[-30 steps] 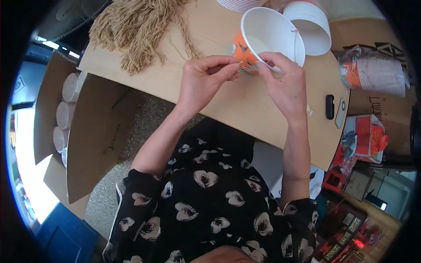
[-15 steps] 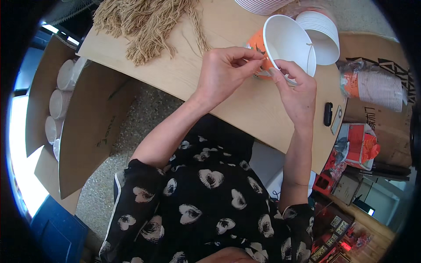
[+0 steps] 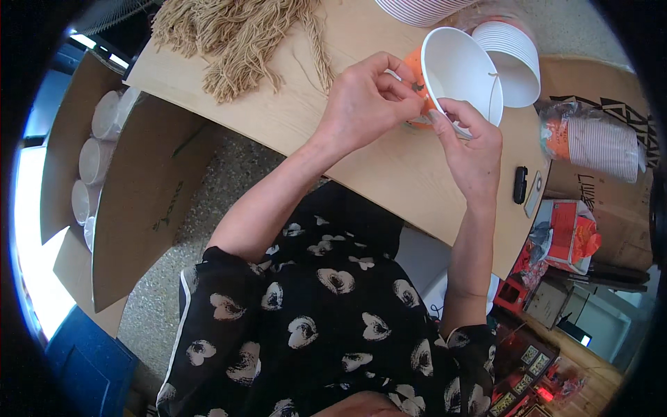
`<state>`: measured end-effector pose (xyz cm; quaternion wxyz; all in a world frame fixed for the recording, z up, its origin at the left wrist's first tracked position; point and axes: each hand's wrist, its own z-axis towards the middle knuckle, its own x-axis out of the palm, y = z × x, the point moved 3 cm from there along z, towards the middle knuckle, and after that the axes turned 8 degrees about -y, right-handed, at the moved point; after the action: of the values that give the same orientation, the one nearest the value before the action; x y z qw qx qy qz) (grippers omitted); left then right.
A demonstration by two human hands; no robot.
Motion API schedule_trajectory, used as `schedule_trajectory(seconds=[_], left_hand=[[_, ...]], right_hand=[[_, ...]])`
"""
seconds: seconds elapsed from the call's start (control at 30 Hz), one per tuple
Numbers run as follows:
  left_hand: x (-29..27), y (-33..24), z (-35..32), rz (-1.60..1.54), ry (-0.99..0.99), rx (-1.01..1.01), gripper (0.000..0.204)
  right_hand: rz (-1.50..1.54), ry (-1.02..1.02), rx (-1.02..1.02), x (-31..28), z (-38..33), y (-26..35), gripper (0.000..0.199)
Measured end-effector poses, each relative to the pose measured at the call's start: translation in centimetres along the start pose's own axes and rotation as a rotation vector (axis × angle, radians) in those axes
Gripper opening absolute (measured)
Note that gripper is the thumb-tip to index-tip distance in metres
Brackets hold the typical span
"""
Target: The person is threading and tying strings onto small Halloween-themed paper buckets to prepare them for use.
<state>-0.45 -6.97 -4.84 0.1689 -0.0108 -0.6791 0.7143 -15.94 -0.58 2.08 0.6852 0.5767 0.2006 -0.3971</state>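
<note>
A large orange paper bucket with a white inside lies tilted on the table, its mouth facing right. My right hand grips its near rim, the thumb outside and the fingers curled over the edge. At the orange outer wall, my left hand has its thumb and fingertips pinched together beside the rim; whatever they hold is too small or hidden. A thin cord with a knotted tan end runs along the white inside of the bucket.
Bundles of tan cord lie at the table's far left. Nested white paper buckets stand behind the bucket, with another stack farther back. A black clip-like object sits near the right edge. An open carton holds wrapped cups at left.
My left hand has risen slightly, its index finger lifting and bending more at the bucket's wall. My right hand keeps its hold on the rim. The whole view has shifted a little.
</note>
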Motion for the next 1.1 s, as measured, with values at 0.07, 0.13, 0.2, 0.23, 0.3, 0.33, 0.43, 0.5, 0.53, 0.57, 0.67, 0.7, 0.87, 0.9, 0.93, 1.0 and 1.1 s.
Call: schedule_trajectory(seconds=[0.07,0.13,0.2,0.23,0.3,0.33,0.43,0.5,0.53,0.57,0.67,0.7,0.87,0.9,0.93,1.0,1.1], left_hand=[[0.1,0.1,0.2,-0.002,0.032,-0.032,0.030],[0.1,0.2,0.3,-0.013,0.035,-0.050,0.030],[0.1,0.4,0.5,-0.025,0.039,-0.069,0.029],[0.1,0.6,0.6,-0.034,0.047,-0.074,0.029],[0.1,0.7,0.8,-0.044,0.054,-0.078,0.029],[0.1,0.7,0.9,-0.083,0.066,-0.103,0.029],[0.1,0.4,1.0,-0.148,0.083,-0.155,0.030],[0.1,0.4,1.1,-0.177,0.088,-0.180,0.030],[0.1,0.6,1.2,-0.210,0.093,-0.215,0.031],[0.0,0.8,1.3,-0.245,0.097,-0.250,0.032],[0.2,0.7,1.5,-0.235,0.127,-0.292,0.034],[0.3,0.6,1.6,-0.227,0.132,-0.289,0.034],[0.0,1.0,2.2,-0.283,0.168,-0.364,0.035],[0.0,1.0,2.2,-0.275,0.168,-0.379,0.034],[-0.1,1.0,2.1,-0.269,0.173,-0.372,0.034],[-0.3,1.0,2.0,-0.277,0.174,-0.394,0.033],[-0.2,0.8,2.1,-0.267,0.192,-0.405,0.032]], right_hand=[[0.019,0.005,0.013,0.1,0.1,-0.1,0.021],[-0.010,0.013,-0.025,0.0,0.1,0.0,0.021],[0.014,0.016,-0.002,0.1,0.0,0.2,0.021],[0.038,0.018,0.021,0.1,0.0,0.3,0.021],[0.017,0.018,0.007,0.0,0.1,0.2,0.021],[-0.004,0.018,-0.007,-0.1,0.1,0.3,0.021],[-0.016,0.042,-0.031,-0.2,0.2,0.5,0.022],[0.002,0.055,-0.024,-0.3,0.3,0.7,0.022],[0.023,0.069,-0.016,-0.3,0.4,0.7,0.022],[0.023,0.072,-0.018,-0.3,0.6,0.6,0.022],[0.133,0.110,-0.024,-0.7,1.7,-0.2,0.024],[0.134,0.153,-0.052,-0.8,2.1,-0.4,0.023],[0.320,0.262,0.025,-0.3,3.5,-0.8,0.020],[0.313,0.285,0.053,-0.3,3.6,-1.1,0.019],[0.309,0.314,0.081,-0.1,3.8,-1.3,0.017],[0.307,0.301,0.083,-0.2,4.0,-1.1,0.015],[0.261,0.274,-0.028,-0.4,4.4,-1.2,0.013]])
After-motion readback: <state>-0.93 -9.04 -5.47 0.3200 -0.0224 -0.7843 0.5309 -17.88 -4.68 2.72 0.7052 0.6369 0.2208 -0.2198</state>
